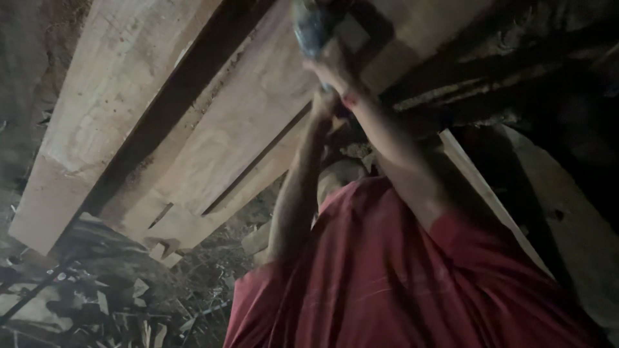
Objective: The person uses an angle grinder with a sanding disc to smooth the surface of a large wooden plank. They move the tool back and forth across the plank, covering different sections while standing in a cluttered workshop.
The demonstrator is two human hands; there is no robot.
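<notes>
Both my hands — right hand (335,67) above left hand (324,103) — grip a blurred blue-grey tool (311,26) against pale sawn timber planks (245,116); next needs steady pressure.

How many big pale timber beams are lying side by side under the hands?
3: left beam, middle beam across a dark gap, right beam under both hands. More may be hidden in the dark right side.

Both hands, left hand (324,103) below right hand (335,64), grip a blurred tool (311,26) over stacked pale timber beams (161,116) (wood scraps (97,303) lie beneath, lower left).
</notes>
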